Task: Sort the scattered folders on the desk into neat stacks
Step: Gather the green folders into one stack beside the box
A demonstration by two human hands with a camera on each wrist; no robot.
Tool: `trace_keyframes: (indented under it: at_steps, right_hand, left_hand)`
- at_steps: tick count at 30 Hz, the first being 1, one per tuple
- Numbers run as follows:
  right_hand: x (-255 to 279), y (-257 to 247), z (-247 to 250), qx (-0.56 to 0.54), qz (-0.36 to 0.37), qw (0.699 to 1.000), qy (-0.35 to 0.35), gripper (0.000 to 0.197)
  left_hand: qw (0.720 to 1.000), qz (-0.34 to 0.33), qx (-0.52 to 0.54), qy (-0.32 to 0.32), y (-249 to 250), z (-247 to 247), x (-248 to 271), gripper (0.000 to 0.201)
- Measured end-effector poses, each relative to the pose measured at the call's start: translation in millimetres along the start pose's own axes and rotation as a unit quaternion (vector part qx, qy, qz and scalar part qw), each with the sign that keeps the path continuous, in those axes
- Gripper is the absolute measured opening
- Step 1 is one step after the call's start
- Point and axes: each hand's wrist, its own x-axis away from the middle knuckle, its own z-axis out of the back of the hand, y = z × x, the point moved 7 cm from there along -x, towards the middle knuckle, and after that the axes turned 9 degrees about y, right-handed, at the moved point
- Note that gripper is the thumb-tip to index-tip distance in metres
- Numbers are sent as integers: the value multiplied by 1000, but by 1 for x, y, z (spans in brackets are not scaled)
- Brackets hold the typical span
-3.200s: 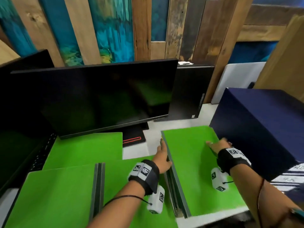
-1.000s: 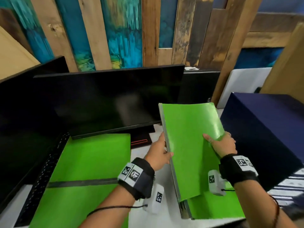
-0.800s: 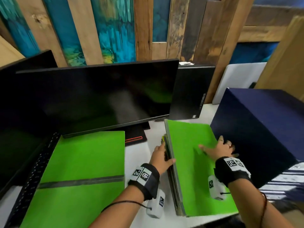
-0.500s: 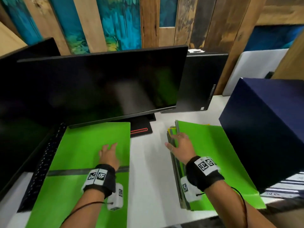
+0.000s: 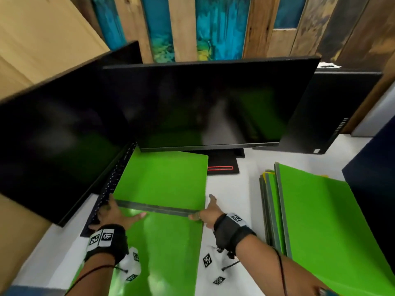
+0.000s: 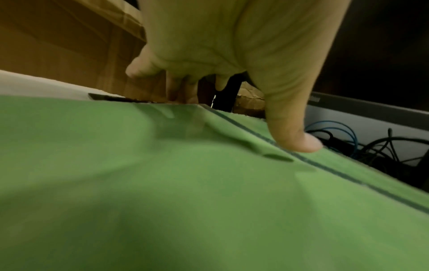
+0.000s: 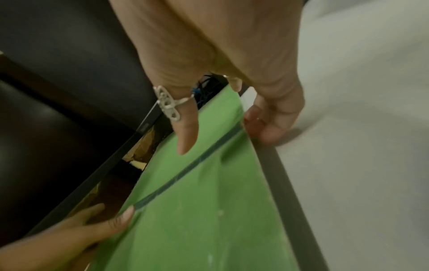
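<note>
Folders first: head view, centre frame, two flat bright-green card folders with dark grey spines lie end to end on the white desk (image 5: 226, 189). Far folder (image 5: 164, 178) reaches under the black monitor (image 5: 203, 103); near folder (image 5: 166, 248) runs to the lower edge. Right of frame, a stack of green folders (image 5: 316, 214) sits fanned, spines stepped, beside a dark blue box (image 5: 376, 178). Left hand (image 5: 111, 214) and right hand (image 5: 208, 211) bracket the grey spine where the two folders meet, one at each end, likely so the far folder lifts level without sagging.

Left wrist view: left hand (image 6: 232, 55) has fingers curled down over the folder's left edge at upper centre, thumb pressed on the green cover by the spine line. Reads as a pinch on the far folder (image 6: 348, 165); fingertips hidden below the edge.

Right wrist view: right hand (image 7: 209, 64) at top, ringed finger lying on the green cover, thumb at the right edge of the folder, pinching that corner. Left hand's fingertips (image 7: 120, 218) touch the opposite end, lower left.

Judgement: stack started, these two not yet on it.
</note>
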Motion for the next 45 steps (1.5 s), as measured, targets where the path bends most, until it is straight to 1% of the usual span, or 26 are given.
trace_keyframes:
  at_steps: [1, 3, 5, 7, 9, 10, 12, 14, 15, 16, 18, 20, 22, 24, 25, 27, 29, 30, 31, 32, 34, 35, 37, 40, 43, 45]
  right_hand:
    - [0, -2, 1, 31, 18, 999, 5, 117]
    - [11, -11, 7, 118, 51, 992, 15, 116]
    - [24, -21, 19, 226, 98, 968, 47, 107]
    - [37, -36, 35, 277, 162, 942, 101, 93]
    - [48, -46, 51, 263, 207, 931, 146, 75]
    - [53, -53, 58, 264, 230, 922, 167, 67]
    - [63, -65, 71, 266, 272, 901, 208, 50]
    - [73, -74, 81, 200, 304, 906, 217, 26]
    - [78, -78, 87, 150, 320, 911, 212, 20]
    - [81, -82, 93, 102, 332, 915, 206, 20]
    - [93, -90, 112, 54, 352, 904, 236, 28]
    - [113, -94, 144, 26, 365, 878, 308, 36]
    - [136, -94, 180, -16, 381, 841, 385, 50]
    - [155, -83, 220, -42, 365, 803, 469, 72]
    - [160, -72, 238, -58, 336, 798, 496, 82]
    - [156, -46, 266, -128, 265, 825, 482, 95]
    - [146, -23, 281, -232, 206, 863, 398, 102]
    - [144, -13, 286, -256, 182, 875, 369, 104]
    - [146, -6, 293, -257, 171, 879, 363, 102]
    - [149, 1, 302, -237, 160, 878, 384, 93]
    - [155, 17, 327, -168, 134, 857, 468, 65]
    - [155, 24, 338, -132, 123, 849, 497, 57]
    - [147, 42, 357, -69, 92, 848, 517, 52]
    - [114, 85, 375, 54, 2, 874, 483, 63]
    - [74, 125, 365, 132, -34, 911, 389, 72]
    - [56, 149, 358, 164, -62, 924, 340, 74]
  left_hand:
    - [1000, 7, 11, 13, 0, 4, -1, 130]
    - [998, 6, 56, 34, 1, 9, -4, 125]
    - [993, -3, 116, 22, 6, 12, -4, 123]
    - [995, -15, 99, -9, 10, 15, -2, 123]
    - [997, -67, 43, -11, 24, 27, 3, 126]
    - [992, -122, 17, 6, 39, 36, 6, 128]
    - [966, -258, -6, 24, 76, 49, 21, 124]
    - [927, -375, -14, -5, 114, 60, 50, 96]
    - [910, -413, -22, -17, 129, 66, 65, 77]
    - [899, -438, -28, -16, 144, 75, 77, 61]
    - [884, -465, -27, 35, 167, 100, 99, 43]
    - [862, -488, -10, 136, 189, 134, 126, 38]
    - [840, -499, 58, 204, 203, 167, 152, 37]
    - [821, -501, 158, 225, 214, 194, 173, 34]
    - [812, -497, 209, 220, 219, 203, 180, 34]
    - [802, -486, 298, 178, 235, 209, 189, 36]
    - [791, -481, 358, 124, 258, 196, 196, 30]
    - [793, -475, 368, 100, 271, 184, 200, 26]
    - [798, -468, 371, 76, 283, 169, 205, 22]
    - [806, -456, 374, 48, 295, 151, 208, 21]
    - [830, -418, 368, -21, 316, 107, 214, 24]
    - [841, -400, 362, -56, 325, 84, 218, 26]
    - [857, -374, 334, -116, 337, 39, 228, 32]
    - [891, -326, 237, -208, 342, -21, 249, 44]
    - [927, -229, 137, -262, 324, -72, 246, 81]
    - [936, -175, 111, -285, 317, -94, 243, 98]
